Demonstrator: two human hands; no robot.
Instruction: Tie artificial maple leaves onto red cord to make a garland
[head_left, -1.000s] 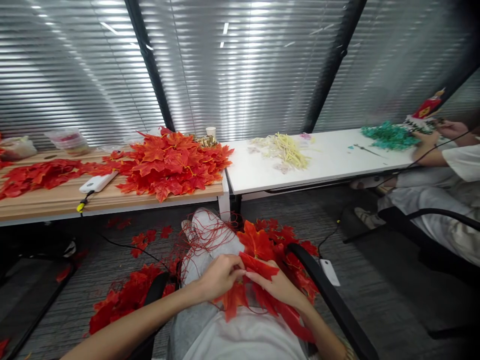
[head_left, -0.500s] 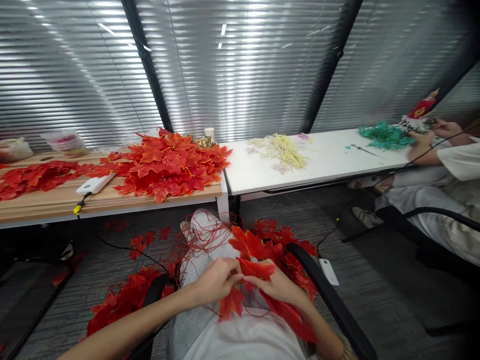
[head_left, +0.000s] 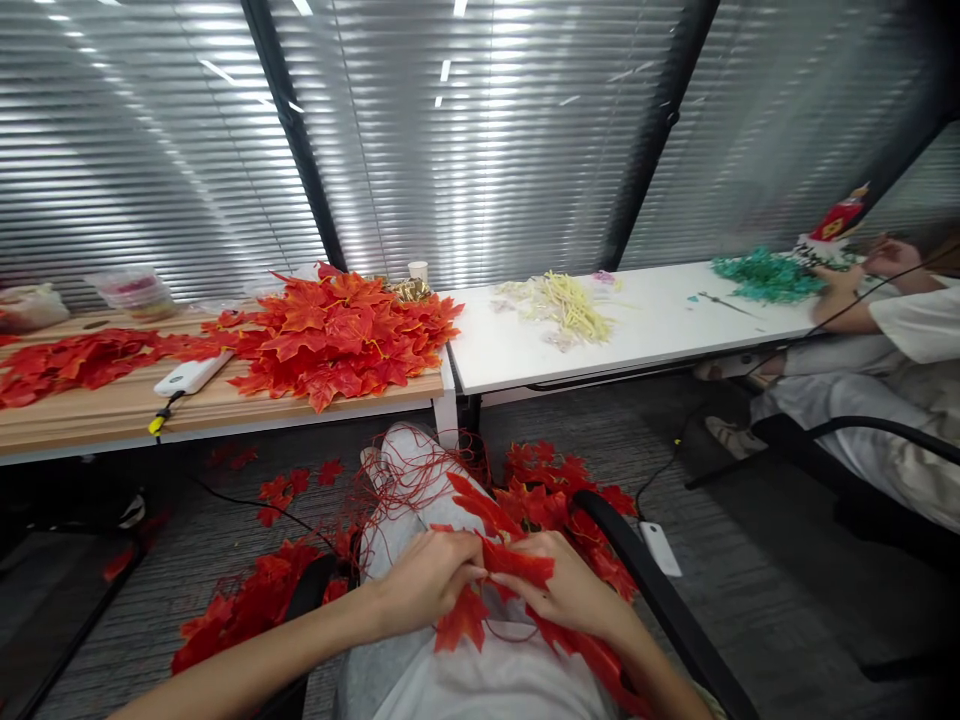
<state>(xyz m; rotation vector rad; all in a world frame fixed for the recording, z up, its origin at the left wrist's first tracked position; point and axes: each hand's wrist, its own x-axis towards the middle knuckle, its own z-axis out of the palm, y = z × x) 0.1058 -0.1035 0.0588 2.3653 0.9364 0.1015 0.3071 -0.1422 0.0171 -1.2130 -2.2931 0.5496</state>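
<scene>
Above my lap, my left hand [head_left: 431, 580] and my right hand [head_left: 559, 580] meet with thumbs and fingers pinched together on red maple leaves. One red leaf [head_left: 525, 562] lies across the fingers of my right hand, and another leaf [head_left: 462, 618] hangs below the fingertips. More leaves run under my right forearm. A tangle of thin red cord [head_left: 420, 470] spreads over my leg and knee. The exact spot where the fingertips join is too small to make out.
A large heap of red leaves [head_left: 337, 335] and a white device [head_left: 193, 375] are on the wooden table [head_left: 150, 420]. Yellow strips [head_left: 574, 305] lie on the white table [head_left: 495, 365]. At right, a person's hands [head_left: 840, 290] are near teal tinsel [head_left: 772, 275]. Black armrests [head_left: 652, 585] flank me.
Both hands have shifted slightly down in view, still pinched together. The leaf beyond them has turned to a narrower angle, and a leaf edge now shows above my left hand.
</scene>
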